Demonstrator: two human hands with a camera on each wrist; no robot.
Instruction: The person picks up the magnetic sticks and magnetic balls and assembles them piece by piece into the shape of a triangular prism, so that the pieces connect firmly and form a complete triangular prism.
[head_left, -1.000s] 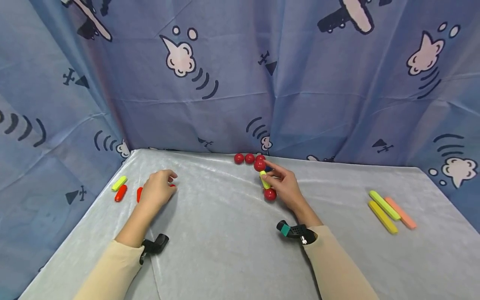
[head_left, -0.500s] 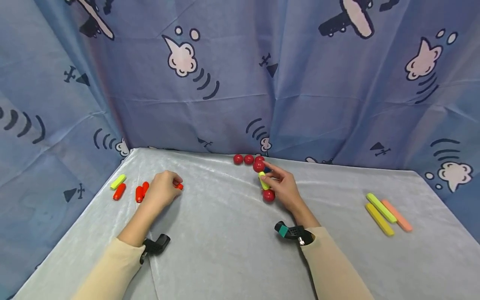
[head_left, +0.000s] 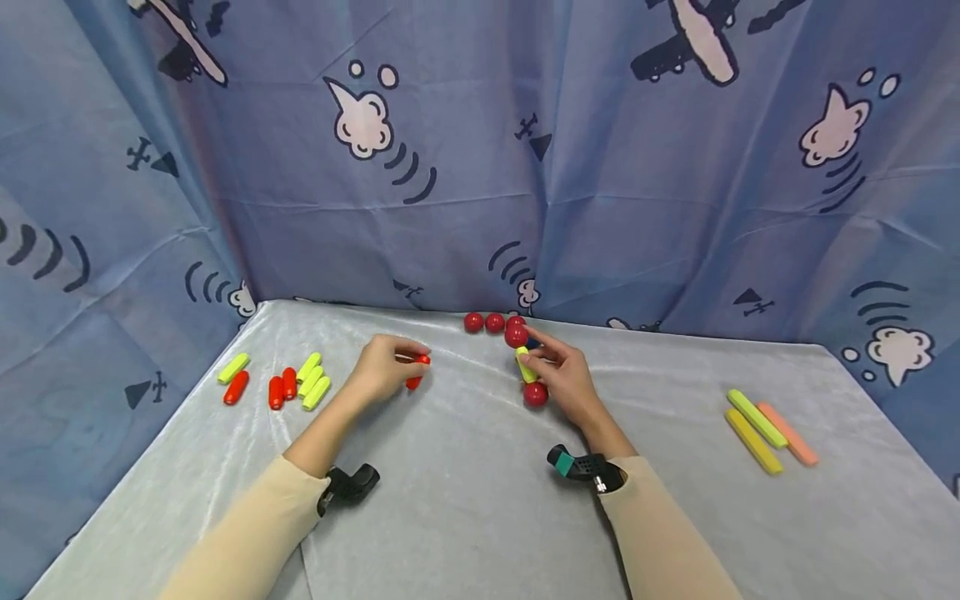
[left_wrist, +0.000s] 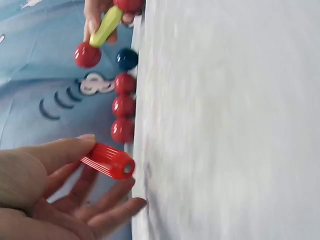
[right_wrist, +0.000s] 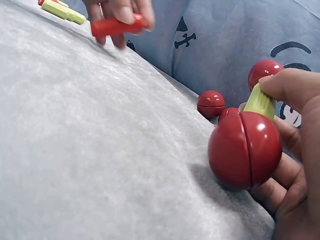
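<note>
My left hand pinches a short red ribbed rod between thumb and fingers, above the table left of centre. With its thumb and fingers, my right hand holds a short yellow-green rod. That rod has a red ball at each end: a near ball and a far ball. Past the right fingertips, a dark blue ball sits in line with several red balls at the table's back edge; the right fingers partly hide the blue one in the head view.
On the left lie short red rods and short yellow-green rods, loosely grouped. Three longer bars, yellow-green, yellow and orange, lie together at the right. A patterned blue curtain hangs behind the pale cloth-covered table.
My left hand has moved right, away from the left group, carrying the red rod and uncovering several yellow-green rods. The right hand keeps its hold in nearly the same place.
</note>
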